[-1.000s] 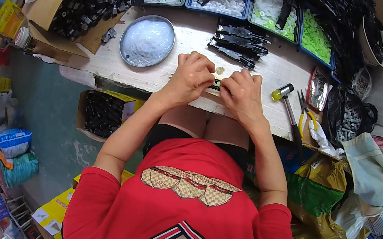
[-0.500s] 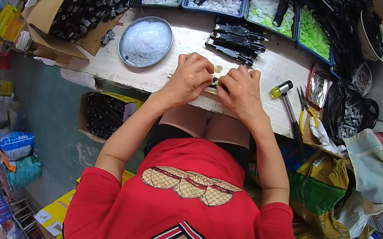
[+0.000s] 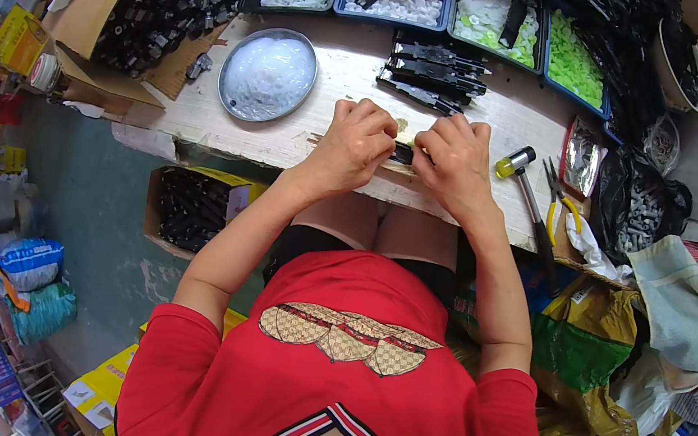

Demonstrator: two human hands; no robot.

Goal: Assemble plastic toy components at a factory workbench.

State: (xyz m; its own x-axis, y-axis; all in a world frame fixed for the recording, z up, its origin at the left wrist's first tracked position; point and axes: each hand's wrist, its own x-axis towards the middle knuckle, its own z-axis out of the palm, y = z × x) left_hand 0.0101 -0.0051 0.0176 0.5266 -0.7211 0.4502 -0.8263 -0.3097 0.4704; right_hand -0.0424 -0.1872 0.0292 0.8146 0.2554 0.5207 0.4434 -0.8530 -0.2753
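The left hand (image 3: 357,142) and right hand (image 3: 453,163) are clamping bent fingers on opposite ends of a black part (image 3: 402,153) in the frame's upper middle. A hammer (image 3: 534,211) and pliers (image 3: 562,202) are lying right of centre.

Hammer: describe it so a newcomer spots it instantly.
On the white workbench, look right of the right hand. The hammer lies there, just left of the pliers; unlike them, it has a yellow-ended head and one handle.
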